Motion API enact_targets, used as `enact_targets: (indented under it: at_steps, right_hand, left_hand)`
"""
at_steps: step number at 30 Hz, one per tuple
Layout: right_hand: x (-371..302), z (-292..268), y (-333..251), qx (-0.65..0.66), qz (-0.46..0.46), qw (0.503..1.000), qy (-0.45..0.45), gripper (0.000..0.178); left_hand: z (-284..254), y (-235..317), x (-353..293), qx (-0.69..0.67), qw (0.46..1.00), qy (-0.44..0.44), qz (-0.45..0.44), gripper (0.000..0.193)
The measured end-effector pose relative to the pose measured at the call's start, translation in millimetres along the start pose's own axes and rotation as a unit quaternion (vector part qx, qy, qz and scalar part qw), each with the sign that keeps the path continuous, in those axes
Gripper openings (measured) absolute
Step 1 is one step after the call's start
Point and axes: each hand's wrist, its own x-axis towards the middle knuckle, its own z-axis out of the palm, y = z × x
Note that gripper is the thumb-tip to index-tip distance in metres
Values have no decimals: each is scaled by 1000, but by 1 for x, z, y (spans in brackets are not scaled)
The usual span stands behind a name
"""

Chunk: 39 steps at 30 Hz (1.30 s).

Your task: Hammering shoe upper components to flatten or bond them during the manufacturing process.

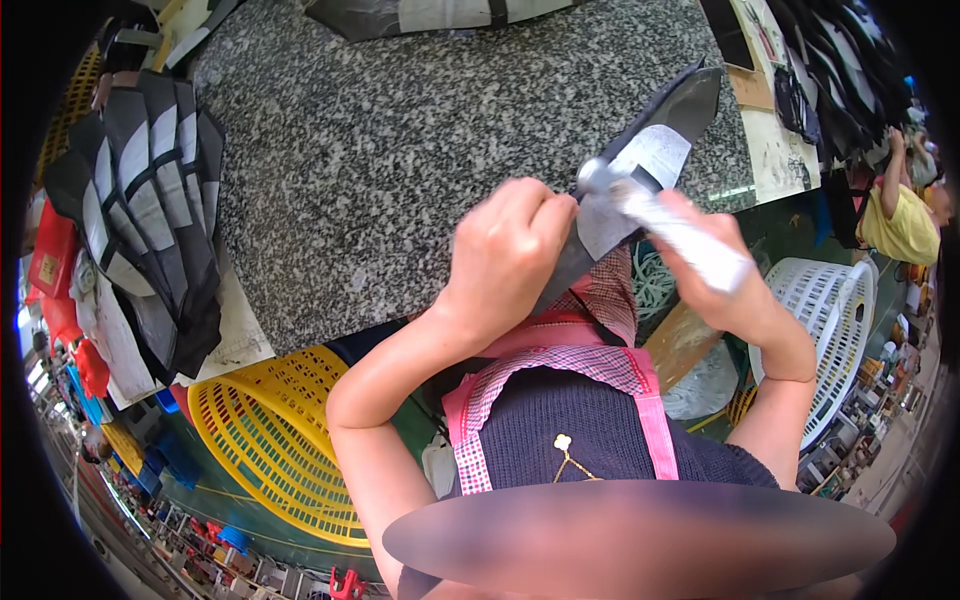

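My right hand (708, 250) is wrapped round the pale handle of a hammer (668, 218), which is smeared by motion. The hammer's rounded metal head is over the edge of a dark, leather-like panel (690, 105) with grey-white patches, close to my left fingers. My left hand (512, 240) is closed at the panel's left edge and appears to pinch it; the fingertips are hidden. The panel lies slantwise at the near right edge of the speckled stone slab (350, 180), its lower end behind my left wrist.
A fanned stack of similar panels (150, 200) lies left of the slab, and another panel (440, 14) at its far edge. Below stand a yellow plastic basket (270, 440) and a white basket (815, 300). At right are hanging dark pieces (835, 70) and a person in yellow (900, 225).
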Motion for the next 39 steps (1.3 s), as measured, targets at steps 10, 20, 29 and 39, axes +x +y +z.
enact_targets:
  at_steps: [10,20,29,39]
  right_hand:
    - [5,-5,0,86,7,996,13,25]
    - [12,8,-1,6,39,994,-100,19]
    - [19,1,-16,67,-25,997,18,18]
    - [16,10,-14,95,21,994,-56,15]
  left_hand:
    - [-20,2,-4,100,991,-64,61,15]
    - [-24,-2,-7,174,975,-39,133,13]
    - [-34,-9,-13,155,981,-47,110,16]
    - [-31,-18,-18,150,982,-9,114,14]
